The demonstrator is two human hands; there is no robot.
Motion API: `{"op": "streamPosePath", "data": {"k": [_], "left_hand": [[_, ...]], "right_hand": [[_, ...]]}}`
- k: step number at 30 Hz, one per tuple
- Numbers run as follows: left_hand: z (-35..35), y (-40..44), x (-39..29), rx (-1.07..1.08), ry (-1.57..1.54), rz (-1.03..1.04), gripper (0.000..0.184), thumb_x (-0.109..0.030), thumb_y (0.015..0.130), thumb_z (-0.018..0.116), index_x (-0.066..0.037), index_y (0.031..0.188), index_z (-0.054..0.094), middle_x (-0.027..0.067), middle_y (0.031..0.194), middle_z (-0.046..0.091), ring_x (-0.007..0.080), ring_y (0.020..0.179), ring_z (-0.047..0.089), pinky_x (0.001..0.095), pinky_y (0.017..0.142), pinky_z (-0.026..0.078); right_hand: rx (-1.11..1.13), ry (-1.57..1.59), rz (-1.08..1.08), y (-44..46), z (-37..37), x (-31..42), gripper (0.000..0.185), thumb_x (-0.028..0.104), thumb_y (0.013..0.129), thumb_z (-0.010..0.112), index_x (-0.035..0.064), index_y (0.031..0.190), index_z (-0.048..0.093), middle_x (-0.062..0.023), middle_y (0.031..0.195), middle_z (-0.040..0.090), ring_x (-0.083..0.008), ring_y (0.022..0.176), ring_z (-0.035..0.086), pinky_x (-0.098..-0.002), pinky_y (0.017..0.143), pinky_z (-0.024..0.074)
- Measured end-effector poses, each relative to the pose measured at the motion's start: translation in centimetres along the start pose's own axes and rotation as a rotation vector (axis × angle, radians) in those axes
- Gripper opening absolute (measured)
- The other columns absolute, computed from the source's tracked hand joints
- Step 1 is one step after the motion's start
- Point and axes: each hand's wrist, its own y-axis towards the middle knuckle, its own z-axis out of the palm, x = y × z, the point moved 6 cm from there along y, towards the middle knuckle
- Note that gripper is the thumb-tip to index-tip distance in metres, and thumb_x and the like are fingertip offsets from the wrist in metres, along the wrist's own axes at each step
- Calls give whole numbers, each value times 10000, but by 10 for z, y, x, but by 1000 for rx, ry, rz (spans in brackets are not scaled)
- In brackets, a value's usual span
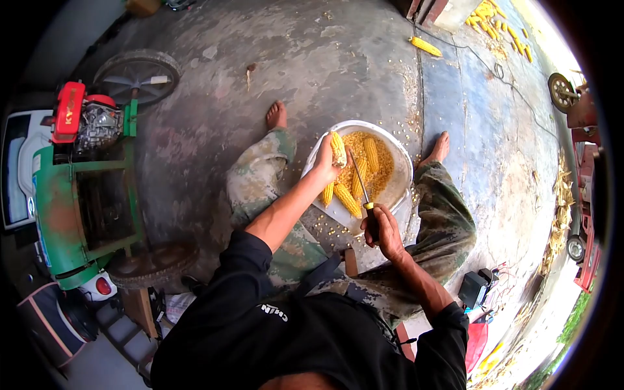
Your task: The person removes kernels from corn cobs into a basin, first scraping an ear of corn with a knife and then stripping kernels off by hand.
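Observation:
Over the left rim of a white basin [404,146], my left hand [324,158] is closed around a corn cob [338,149] with yellow kernels. My right hand [385,231] grips the dark and yellow handle of a screwdriver [361,179] near the basin's lower edge. Its thin metal shaft points up toward the held cob; whether the tip touches it I cannot tell. Inside the basin lie loose kernels [385,170] and several more cobs, among them one near the top [371,155] and one lower down [348,199].
Kernels are scattered on the concrete floor around the basin. A green machine [62,208] with a red engine [68,112] and wheels stands at left. One cob [426,46] lies ahead, near a dark cable [499,73] and a corn pile [491,23]. Red vehicle parts [587,214] are at right.

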Motion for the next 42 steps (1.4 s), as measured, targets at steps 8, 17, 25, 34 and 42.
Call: {"op": "streamPosePath", "data": {"k": [8,17,25,34,42], "left_hand": [[-8,24,29,74,-145,-81,395,-458,959,481,-102,1116,551,130,907,667,262,744,648,428,692,576],[-26,56,72,-56,-173,-135,377,-371,879,731,-106,1078,551,118,917,634,258,791,668,367,727,594],[-60,85,103,-108,-142,-190,404,-495,939,601,-117,1075,563,82,811,657,187,657,634,324,555,532],[-68,99,123,-31,-290,-203,420,-462,954,553,-66,1094,566,106,891,649,249,745,641,408,681,570],[-68,101,132,-85,-241,-183,405,-454,920,644,-111,1116,553,91,859,632,236,733,639,365,682,574]], "right_hand": [[-40,-204,6,-6,-18,12,463,322,1051,422,41,1417,444,-67,802,619,-100,483,506,-239,434,383],[-154,-163,58,17,-38,-13,449,291,1032,480,28,1396,459,-71,813,625,-104,474,514,-242,429,380],[-160,-185,103,29,-40,-25,434,266,1020,516,22,1377,471,-71,797,605,-97,465,505,-242,402,391],[-208,-223,158,36,-48,-32,426,245,1016,524,12,1370,480,-86,770,609,-95,483,518,-250,405,409],[-231,-271,197,38,-51,-38,441,254,1011,540,22,1381,480,-87,784,616,-93,492,518,-249,411,408]]}}
